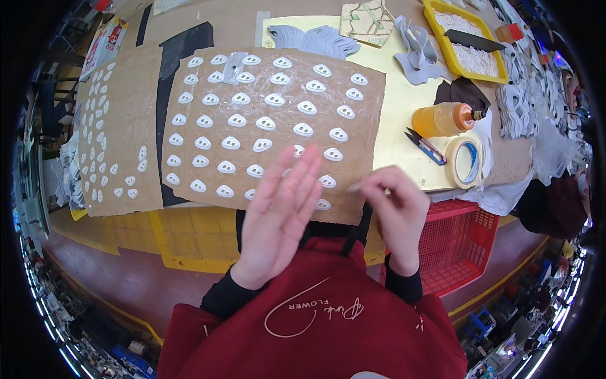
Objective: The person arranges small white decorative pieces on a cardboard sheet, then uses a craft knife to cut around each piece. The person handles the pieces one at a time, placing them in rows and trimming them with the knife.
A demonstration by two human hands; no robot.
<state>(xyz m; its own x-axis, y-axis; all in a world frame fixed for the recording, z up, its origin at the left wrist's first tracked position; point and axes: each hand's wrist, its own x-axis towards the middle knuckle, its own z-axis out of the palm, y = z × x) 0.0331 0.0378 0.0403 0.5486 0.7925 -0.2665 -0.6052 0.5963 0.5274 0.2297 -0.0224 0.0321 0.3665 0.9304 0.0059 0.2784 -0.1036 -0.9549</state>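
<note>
My left hand (pixel 278 218) is raised over the lower part of a brown cardboard sheet (pixel 208 151), its fingers stretched out and nothing seen in it. Rows of small white rounded-triangle pieces (pixel 265 123), each with two dark holes, lie on that sheet. Off the sheet's lower right corner, my right hand (pixel 399 205) is closed in a pinch. A small pale sliver (pixel 355 187) sticks out between its fingertips, too blurred to name. Some of the white pieces are hidden behind my left hand. Near the sheet's far edge lies a small clear plastic bag (pixel 233 68).
A second cardboard sheet (pixel 136 82) with more white pieces lies at left. On the right are a bottle of orange liquid (pixel 435 120), thread snips (pixel 426 147), a tape roll (pixel 449 165) and a yellow tray (pixel 503 71). A red basket (pixel 470 259) stands below the table edge.
</note>
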